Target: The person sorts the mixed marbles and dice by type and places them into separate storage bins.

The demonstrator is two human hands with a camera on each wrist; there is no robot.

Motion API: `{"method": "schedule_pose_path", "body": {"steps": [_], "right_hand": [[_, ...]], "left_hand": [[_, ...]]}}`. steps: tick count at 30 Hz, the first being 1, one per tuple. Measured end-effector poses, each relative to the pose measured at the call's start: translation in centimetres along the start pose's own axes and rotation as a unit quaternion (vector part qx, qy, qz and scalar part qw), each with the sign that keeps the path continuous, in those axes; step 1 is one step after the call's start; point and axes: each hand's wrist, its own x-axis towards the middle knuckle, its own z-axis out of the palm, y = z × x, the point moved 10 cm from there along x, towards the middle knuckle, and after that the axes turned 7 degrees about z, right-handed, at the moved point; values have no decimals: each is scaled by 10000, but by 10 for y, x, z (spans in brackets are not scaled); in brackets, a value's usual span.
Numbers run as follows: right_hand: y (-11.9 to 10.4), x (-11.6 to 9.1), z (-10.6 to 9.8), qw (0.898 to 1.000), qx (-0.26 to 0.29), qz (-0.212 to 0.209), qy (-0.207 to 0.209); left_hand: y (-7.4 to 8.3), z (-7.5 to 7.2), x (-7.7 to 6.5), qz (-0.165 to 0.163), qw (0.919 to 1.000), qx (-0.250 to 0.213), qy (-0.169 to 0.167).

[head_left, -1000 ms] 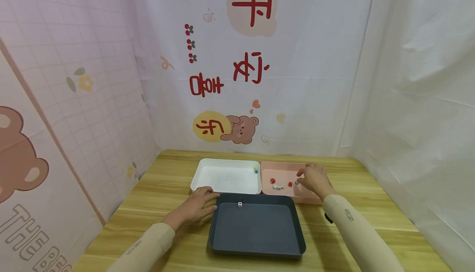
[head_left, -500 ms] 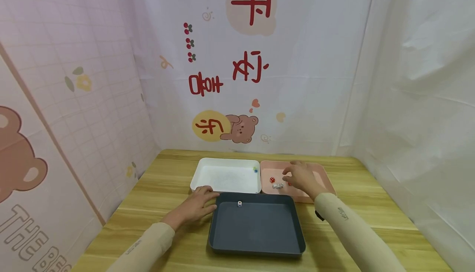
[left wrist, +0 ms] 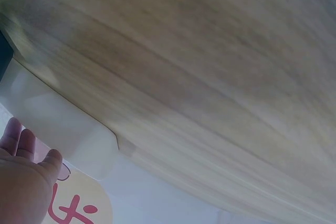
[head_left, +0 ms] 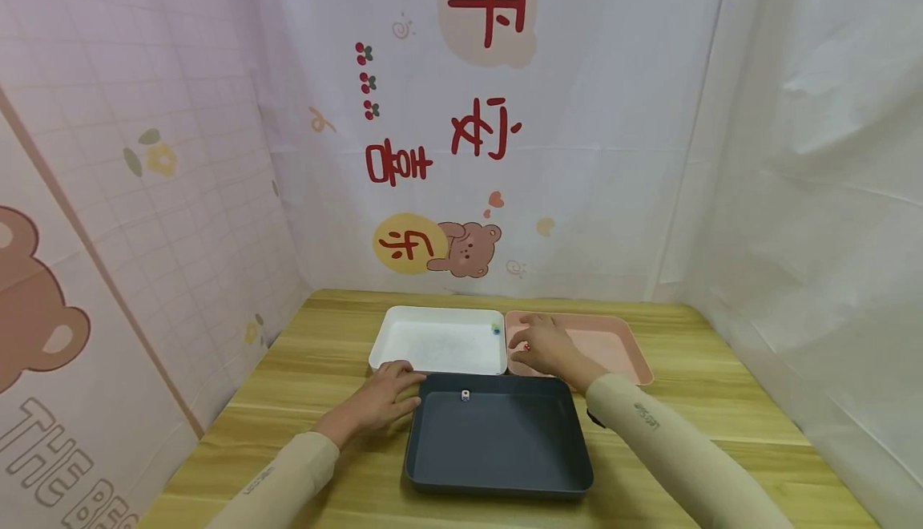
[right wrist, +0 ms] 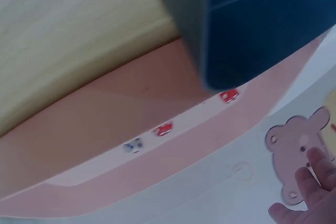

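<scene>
My right hand reaches over the left part of the pink tray, its fingers spread and bent downward. Between its thumb and fingers shows a red die. Two red dice, one nearer and another red die, lie in that tray in the right wrist view, beside a white die. The right hand appears there with fingers apart and nothing visible in them. My left hand rests at the left back corner of the dark grey tray, which contains a white die.
Behind the grey tray stands a white tray with small green and blue pieces at its right side. The wooden table meets printed cloth walls at the back and sides.
My right hand has moved left across the pink tray, uncovering its right end and hiding the white dice at its left. The left hand stays in place.
</scene>
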Motion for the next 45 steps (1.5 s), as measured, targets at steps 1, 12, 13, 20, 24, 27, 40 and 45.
{"method": "schedule_pose_path", "body": {"steps": [1, 12, 13, 20, 24, 27, 40, 45], "right_hand": [[-6, 0, 1, 9999, 16, -92, -39], [-68, -5, 18, 9917, -293, -1184, -402], [-73, -6, 20, 9903, -333, -1279, -431], [-97, -8, 38, 9811, -883, -1593, -659], [-104, -9, 48, 9755, -1268, -1653, -704], [-106, -10, 52, 9725, -1466, -1657, -722], [-101, -11, 64, 9667, -1785, -1737, -589], [-104, -15, 65, 9668, -1680, -1841, -572]], "left_hand": [[0, 0, 0, -2, 10000, -7, -6], [0, 0, 1, -50, 10000, -65, -48], [0, 0, 1, -54, 10000, -58, -47], [-1, 0, 1, -86, 9999, -71, -69], [-1, 1, 2, -74, 9999, -76, -86], [-1, 2, 2, -40, 10000, -37, -77], [-1, 1, 1, -24, 10000, -37, -55], [-2, 2, 0, -31, 9999, -113, -102]]}}
